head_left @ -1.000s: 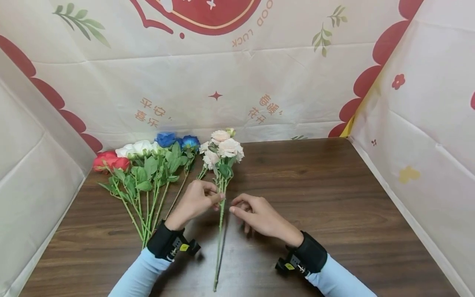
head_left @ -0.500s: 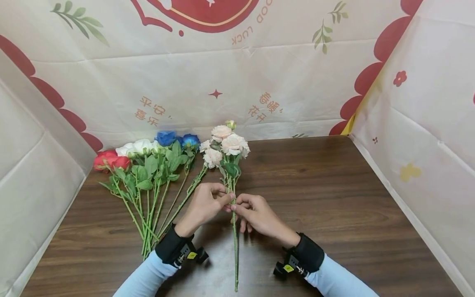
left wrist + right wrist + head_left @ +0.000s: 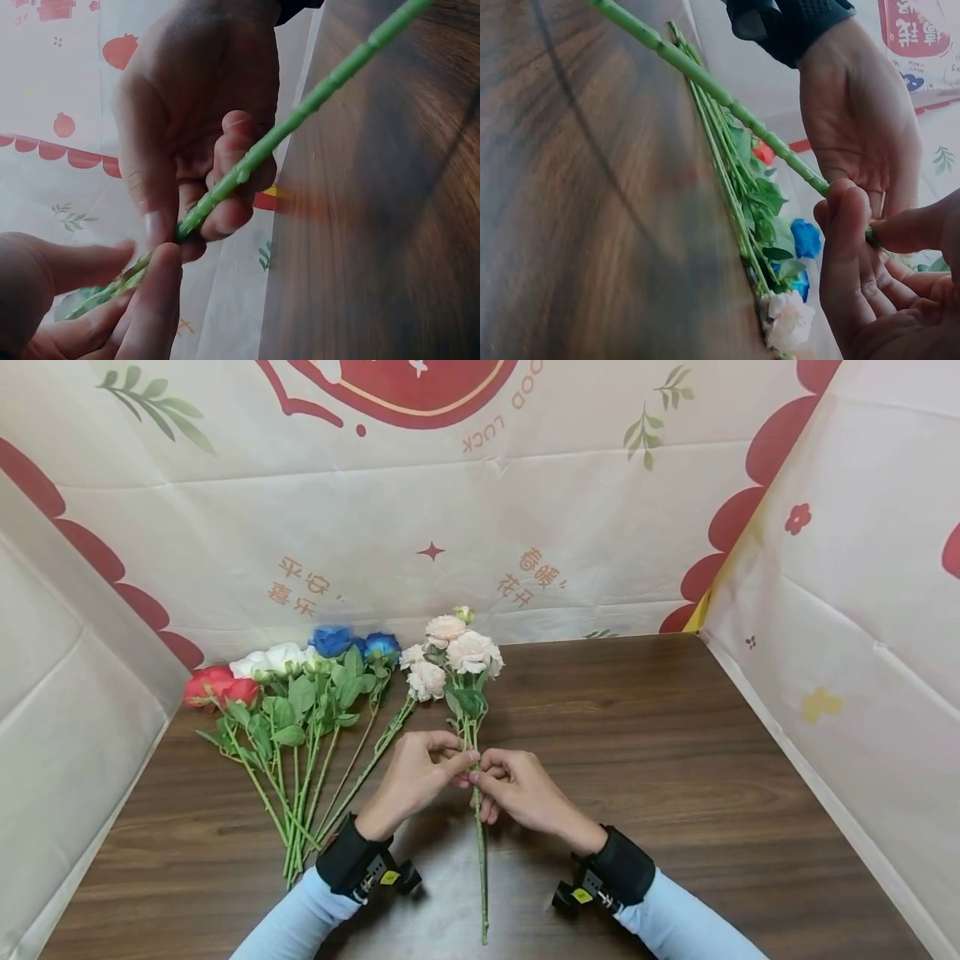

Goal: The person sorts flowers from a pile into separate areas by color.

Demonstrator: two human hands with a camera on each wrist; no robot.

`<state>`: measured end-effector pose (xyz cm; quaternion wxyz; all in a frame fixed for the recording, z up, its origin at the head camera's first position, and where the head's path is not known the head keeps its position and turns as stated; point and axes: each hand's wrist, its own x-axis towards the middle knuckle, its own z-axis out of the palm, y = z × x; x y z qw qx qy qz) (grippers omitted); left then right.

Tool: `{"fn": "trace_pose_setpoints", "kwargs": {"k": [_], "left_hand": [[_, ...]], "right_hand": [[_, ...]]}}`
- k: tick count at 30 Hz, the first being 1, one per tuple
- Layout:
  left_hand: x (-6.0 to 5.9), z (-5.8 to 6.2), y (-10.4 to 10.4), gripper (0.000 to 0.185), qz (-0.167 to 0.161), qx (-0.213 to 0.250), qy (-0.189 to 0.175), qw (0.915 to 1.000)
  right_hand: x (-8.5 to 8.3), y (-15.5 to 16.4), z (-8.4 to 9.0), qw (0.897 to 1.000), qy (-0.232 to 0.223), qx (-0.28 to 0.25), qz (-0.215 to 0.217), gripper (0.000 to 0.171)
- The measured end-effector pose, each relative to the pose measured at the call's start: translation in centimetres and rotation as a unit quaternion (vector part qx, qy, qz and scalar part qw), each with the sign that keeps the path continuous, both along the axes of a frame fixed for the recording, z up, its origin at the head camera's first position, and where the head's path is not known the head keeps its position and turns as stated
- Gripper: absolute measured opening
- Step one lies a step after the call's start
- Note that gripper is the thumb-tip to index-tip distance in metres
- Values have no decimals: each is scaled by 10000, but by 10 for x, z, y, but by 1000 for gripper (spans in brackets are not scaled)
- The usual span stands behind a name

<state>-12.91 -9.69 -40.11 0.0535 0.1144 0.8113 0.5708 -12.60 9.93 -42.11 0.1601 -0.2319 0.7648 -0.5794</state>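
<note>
Where a second ago only the left hand (image 3: 415, 774) held the cream rose stem (image 3: 478, 843), the right hand (image 3: 517, 789) now pinches it too, fingertips meeting mid-stem; it stands straighter above the bench (image 3: 675, 760), apparently steadied for handling.

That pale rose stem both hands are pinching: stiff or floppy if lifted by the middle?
Probably fairly stiff: the pale rose stem runs straight below the left hand and right hand. Likely top-heavy, since its blooms cluster at one end. Looks light and thin.
</note>
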Motion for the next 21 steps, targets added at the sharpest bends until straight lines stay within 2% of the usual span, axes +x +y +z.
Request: {"fn": "trace_pose_setpoints", "kwargs": {"k": [3, 9, 18, 21], "left_hand": [[-2, 0, -3, 23, -17, 110, -81, 9999], [-9, -1, -13, 27, 249, 130, -248, 9993], [-12, -5, -17, 26, 216, -271, 0, 9994], [-12, -4, -18, 23, 281, -337, 7, 9990]], "right_hand": [[-5, 6, 2, 9999, -25, 148, -27, 22], [-23, 32, 11, 9974, -223, 648, -237, 21], [-53, 99, 19, 9859, -1003, 1317, -260, 25], [-62, 124, 20, 9824, -1127, 1468, -261, 25]]}}
